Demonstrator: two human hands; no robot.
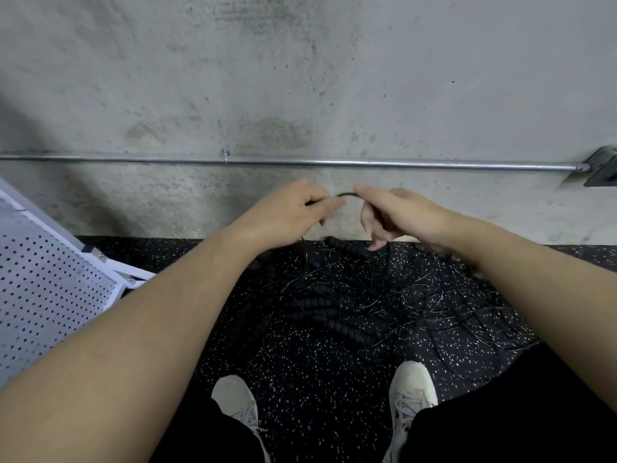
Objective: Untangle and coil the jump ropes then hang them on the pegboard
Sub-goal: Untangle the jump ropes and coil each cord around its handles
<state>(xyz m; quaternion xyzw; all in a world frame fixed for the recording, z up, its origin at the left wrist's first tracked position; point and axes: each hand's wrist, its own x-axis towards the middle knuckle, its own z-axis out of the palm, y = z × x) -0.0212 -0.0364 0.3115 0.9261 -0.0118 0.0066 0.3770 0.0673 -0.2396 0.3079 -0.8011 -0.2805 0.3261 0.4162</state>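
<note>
Concrete wall (300,78) fills the far side; a white pegboard (50,289) leans at the left. Tangled jump ropes (350,295) sprawl on the speckled floor near the shoes (strands hard to separate by eye). Pulling hard could tighten knots. Left hand (293,208) and right hand (397,212) each pinch a thin black cord (347,194) arching between them.

Soft, even light falls on everything, without glare. Wide-angle distortion bends the edges. The hands look slightly blurred.
</note>
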